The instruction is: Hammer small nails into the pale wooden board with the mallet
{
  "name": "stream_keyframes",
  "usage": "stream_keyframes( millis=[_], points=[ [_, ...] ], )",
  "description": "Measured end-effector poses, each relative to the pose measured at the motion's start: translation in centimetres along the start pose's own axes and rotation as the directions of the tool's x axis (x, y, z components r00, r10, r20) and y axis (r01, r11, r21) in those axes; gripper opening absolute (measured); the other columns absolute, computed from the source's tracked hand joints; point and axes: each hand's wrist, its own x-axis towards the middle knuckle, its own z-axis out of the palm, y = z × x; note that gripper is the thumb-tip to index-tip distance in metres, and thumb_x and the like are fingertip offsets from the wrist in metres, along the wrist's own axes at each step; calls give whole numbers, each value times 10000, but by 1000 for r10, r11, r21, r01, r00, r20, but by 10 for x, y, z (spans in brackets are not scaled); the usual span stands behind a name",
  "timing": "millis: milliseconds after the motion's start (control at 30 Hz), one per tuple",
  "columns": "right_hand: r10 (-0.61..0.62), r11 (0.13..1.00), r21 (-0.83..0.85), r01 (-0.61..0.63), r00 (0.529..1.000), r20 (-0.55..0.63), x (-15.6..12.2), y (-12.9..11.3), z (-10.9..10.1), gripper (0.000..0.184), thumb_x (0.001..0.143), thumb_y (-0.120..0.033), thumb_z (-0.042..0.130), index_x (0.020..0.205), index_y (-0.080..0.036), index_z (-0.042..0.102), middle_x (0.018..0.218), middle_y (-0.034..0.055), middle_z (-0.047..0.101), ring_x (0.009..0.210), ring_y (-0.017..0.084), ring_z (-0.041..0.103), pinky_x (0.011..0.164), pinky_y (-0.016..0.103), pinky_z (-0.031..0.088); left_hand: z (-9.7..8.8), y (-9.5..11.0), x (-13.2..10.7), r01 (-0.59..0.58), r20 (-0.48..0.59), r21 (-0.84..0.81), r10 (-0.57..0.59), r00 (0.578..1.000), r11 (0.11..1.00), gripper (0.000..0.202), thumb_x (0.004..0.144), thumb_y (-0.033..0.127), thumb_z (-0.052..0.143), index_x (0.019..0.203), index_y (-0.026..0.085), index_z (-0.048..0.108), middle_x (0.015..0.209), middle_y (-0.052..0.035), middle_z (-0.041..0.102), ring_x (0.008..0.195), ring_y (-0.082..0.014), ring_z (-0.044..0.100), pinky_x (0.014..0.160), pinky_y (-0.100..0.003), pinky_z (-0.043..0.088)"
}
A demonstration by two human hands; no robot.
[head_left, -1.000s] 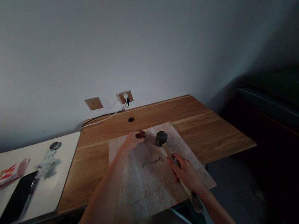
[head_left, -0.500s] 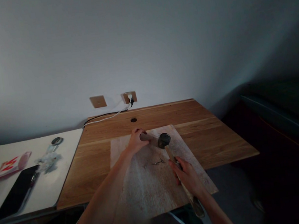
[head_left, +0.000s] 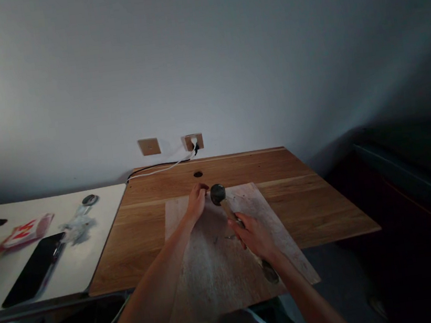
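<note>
Hammer [head_left: 227, 209] gripped mid-handle by right hand [head_left: 253, 234], likely for control; left hand [head_left: 196, 202] by far edge of board [head_left: 219, 283], grip unclear.

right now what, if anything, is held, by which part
The right hand grips a dark-headed mallet by its wooden handle; cannot tell for the left hand.
</note>
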Motion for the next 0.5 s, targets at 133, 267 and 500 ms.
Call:
stream_keyframes(
  millis=[133, 267, 500],
  points=[
    [-5, 1000, 22, 6, 999, -52, -13, 3, -5, 338, 959, -512, 470, 897, -203, 593, 520, -71, 528, 402, 107, 520, 451, 219, 410, 1, 0, 1, 12, -10, 36, -11, 1000, 999, 194, 832, 146, 436, 885, 193, 617, 906, -34, 657, 855, -169, 613, 793, -291, 487],
    [39, 992, 121, -30, 996, -74, -35, 16, -12, 376, 944, -560, 481, 925, -201, 590, 542, -72, 512, 414, 112, 514, 422, 221, 397, 0, 4, -1, 25, -2, 80, -25, 1000, 997, 164, 814, 134, 479, 885, 188, 617, 914, -37, 671, 870, -172, 625, 787, -287, 485],
    [142, 978, 165, -129, 987, -72, -49, 41, -6, 385, 918, -583, 481, 917, -211, 581, 542, -79, 496, 422, 117, 512, 413, 227, 399, -1, 23, 1, 2, 89, 182, -18, 996, 983, 114, 784, 146, 526, 863, 192, 593, 799, 1, 623, 742, -149, 584, 713, -267, 462]
  ],
)
